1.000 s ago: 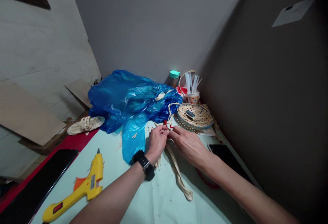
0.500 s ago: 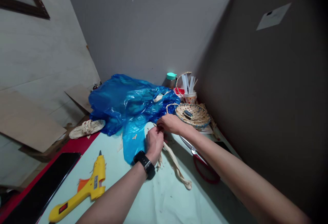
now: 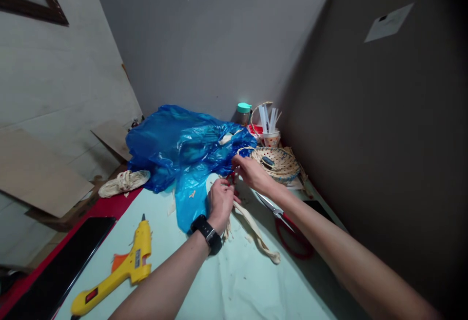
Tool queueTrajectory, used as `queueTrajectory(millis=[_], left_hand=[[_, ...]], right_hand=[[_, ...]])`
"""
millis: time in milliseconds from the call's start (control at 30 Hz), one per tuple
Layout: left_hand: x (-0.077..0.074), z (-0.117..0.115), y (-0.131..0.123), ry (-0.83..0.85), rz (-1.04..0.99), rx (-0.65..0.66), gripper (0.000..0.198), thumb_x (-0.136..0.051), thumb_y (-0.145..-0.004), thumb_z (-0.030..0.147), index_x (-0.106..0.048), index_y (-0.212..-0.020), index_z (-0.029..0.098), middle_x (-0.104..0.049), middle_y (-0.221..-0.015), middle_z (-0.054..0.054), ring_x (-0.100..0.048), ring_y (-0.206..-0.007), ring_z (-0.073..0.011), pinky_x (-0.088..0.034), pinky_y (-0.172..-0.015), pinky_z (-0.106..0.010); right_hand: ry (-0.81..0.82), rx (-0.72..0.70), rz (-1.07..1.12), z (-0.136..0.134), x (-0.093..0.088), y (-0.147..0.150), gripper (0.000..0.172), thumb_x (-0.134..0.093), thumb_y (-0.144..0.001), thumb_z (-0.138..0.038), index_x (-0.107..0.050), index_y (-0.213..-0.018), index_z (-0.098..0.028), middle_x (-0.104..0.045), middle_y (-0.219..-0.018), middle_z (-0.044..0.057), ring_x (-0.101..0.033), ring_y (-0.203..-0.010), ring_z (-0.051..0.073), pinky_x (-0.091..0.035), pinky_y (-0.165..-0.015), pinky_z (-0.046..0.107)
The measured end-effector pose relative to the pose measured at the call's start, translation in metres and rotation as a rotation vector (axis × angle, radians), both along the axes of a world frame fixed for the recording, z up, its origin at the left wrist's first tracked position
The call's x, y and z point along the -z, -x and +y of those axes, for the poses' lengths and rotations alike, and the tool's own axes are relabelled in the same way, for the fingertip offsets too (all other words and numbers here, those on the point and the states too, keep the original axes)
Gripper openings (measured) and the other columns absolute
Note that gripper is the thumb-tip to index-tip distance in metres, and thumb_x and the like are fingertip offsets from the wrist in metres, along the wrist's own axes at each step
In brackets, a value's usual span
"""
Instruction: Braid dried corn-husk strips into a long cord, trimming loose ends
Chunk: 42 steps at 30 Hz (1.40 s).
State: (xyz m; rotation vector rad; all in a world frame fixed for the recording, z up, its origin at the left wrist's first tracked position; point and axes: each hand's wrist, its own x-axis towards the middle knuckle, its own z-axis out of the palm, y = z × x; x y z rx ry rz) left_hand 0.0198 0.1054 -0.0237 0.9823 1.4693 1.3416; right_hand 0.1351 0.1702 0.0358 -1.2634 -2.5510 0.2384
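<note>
My left hand [image 3: 220, 202], with a black watch at the wrist, is closed at the middle of the table. A pale twisted fibre strip [image 3: 256, 229] runs out from under its fingers toward the right and trails on the table. Part of a white flat piece [image 3: 212, 180] shows just behind this hand. Slightly above and to the right, my right hand [image 3: 252, 171] has its fingertips pinched together; what they hold is hidden. A small red thing [image 3: 231, 177] shows between the two hands, too small to name.
A yellow glue gun [image 3: 126, 272] lies at left, near a dark flat panel [image 3: 69, 261] and a woven slipper [image 3: 124, 183]. Behind is a blue plastic bag [image 3: 175, 139]. Red-handled scissors [image 3: 280, 215], a woven basket [image 3: 281, 164] and a cup of glue sticks [image 3: 271, 138] are right.
My right hand has drawn up and to the right, apart from my left hand, and the red thing now shows between them. The fibre strip's free end has shifted slightly right.
</note>
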Motion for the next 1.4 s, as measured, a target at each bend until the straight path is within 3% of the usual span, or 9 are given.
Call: queueTrajectory(millis=[100, 200, 333, 467, 600, 800, 967, 1133, 1400], left_hand=[[-0.003, -0.001, -0.002, 0.026, -0.086, 0.003, 0.003, -0.054, -0.074, 0.017, -0.053, -0.077, 0.015, -0.066, -0.063, -0.002, -0.058, -0.044, -0.0115, -0.039, -0.048, -0.021], [-0.008, -0.001, -0.001, 0.058, -0.172, 0.061, 0.005, -0.055, -0.071, 0.016, -0.055, -0.067, 0.014, -0.065, -0.062, -0.004, -0.055, -0.041, -0.0108, -0.037, -0.044, -0.021], [-0.013, 0.002, 0.005, 0.085, -0.264, 0.143, 0.007, -0.057, -0.067, 0.016, -0.056, -0.061, 0.012, -0.058, -0.051, -0.002, -0.047, -0.038, -0.0078, -0.032, -0.041, -0.020], [-0.015, 0.007, 0.010, 0.071, -0.305, 0.195, 0.007, -0.059, -0.063, 0.016, -0.055, -0.059, 0.012, -0.054, -0.051, 0.000, -0.043, -0.040, -0.0056, -0.031, -0.042, -0.018], [-0.015, 0.009, 0.010, 0.057, -0.274, 0.224, 0.007, -0.057, -0.062, 0.018, -0.053, -0.057, 0.013, -0.048, -0.045, 0.003, -0.039, -0.038, -0.0048, -0.028, -0.041, -0.018], [-0.009, 0.007, 0.005, 0.006, -0.095, 0.181, 0.005, -0.054, -0.064, 0.020, -0.053, -0.067, 0.016, -0.052, -0.048, 0.004, -0.039, -0.036, -0.0060, -0.024, -0.040, -0.018], [-0.006, 0.007, 0.002, -0.045, 0.091, 0.175, 0.006, -0.053, -0.068, 0.021, -0.053, -0.064, 0.017, -0.048, -0.041, 0.005, -0.039, -0.036, -0.0081, -0.025, -0.041, -0.019], [0.000, 0.011, 0.002, -0.085, 0.230, 0.191, 0.009, -0.053, -0.069, 0.022, -0.052, -0.062, 0.018, -0.045, -0.038, 0.006, -0.039, -0.036, -0.0095, -0.026, -0.042, -0.021], [0.007, 0.012, -0.001, -0.079, 0.338, 0.230, 0.011, -0.053, -0.075, 0.029, -0.053, -0.070, 0.018, -0.061, -0.053, 0.001, -0.049, -0.037, -0.0112, -0.032, -0.044, -0.021]], right_hand=[[0.046, 0.096, 0.140, -0.012, 0.002, -0.018, 0.025, -0.034, -0.091, -0.013, -0.055, -0.105, -0.013, -0.066, -0.089, 0.009, -0.058, -0.078, 0.016, -0.038, -0.071, 0.025], [0.179, 0.101, 0.220, -0.023, 0.016, -0.021, 0.017, -0.045, -0.083, -0.012, -0.060, -0.092, -0.014, -0.067, -0.081, 0.006, -0.058, -0.070, 0.015, -0.040, -0.066, 0.024], [0.372, 0.079, 0.331, -0.029, 0.038, -0.006, 0.025, -0.043, -0.081, -0.009, -0.054, -0.102, -0.013, -0.067, -0.091, 0.006, -0.058, -0.060, 0.010, -0.043, -0.055, 0.020], [0.457, 0.064, 0.385, -0.030, 0.045, 0.006, 0.028, -0.034, -0.083, -0.007, -0.047, -0.108, -0.010, -0.067, -0.088, 0.008, -0.060, -0.062, 0.011, -0.044, -0.051, 0.018], [0.405, 0.060, 0.328, -0.033, 0.042, 0.002, 0.030, -0.035, -0.084, -0.008, -0.048, -0.111, -0.011, -0.067, -0.088, 0.006, -0.060, -0.063, 0.011, -0.043, -0.052, 0.018], [0.158, 0.121, 0.108, -0.039, 0.026, -0.010, 0.018, -0.046, -0.084, -0.017, -0.062, -0.078, -0.015, -0.067, -0.080, 0.009, -0.062, -0.078, 0.020, -0.038, -0.066, 0.026], [0.016, 0.094, -0.024, -0.052, 0.014, -0.013, 0.015, -0.051, -0.080, -0.015, -0.064, -0.085, -0.015, -0.068, -0.089, 0.011, -0.062, -0.083, 0.022, -0.034, -0.064, 0.027], [-0.037, 0.045, -0.078, -0.062, 0.014, -0.019, 0.017, -0.050, -0.081, -0.015, -0.065, -0.089, -0.015, -0.068, -0.087, 0.009, -0.062, -0.080, 0.019, -0.033, -0.061, 0.026], [-0.046, 0.137, -0.074, -0.027, 0.004, -0.039, 0.016, -0.052, -0.086, -0.027, -0.066, -0.082, -0.020, -0.069, -0.084, 0.006, -0.064, -0.077, 0.020, -0.034, -0.058, 0.025]])
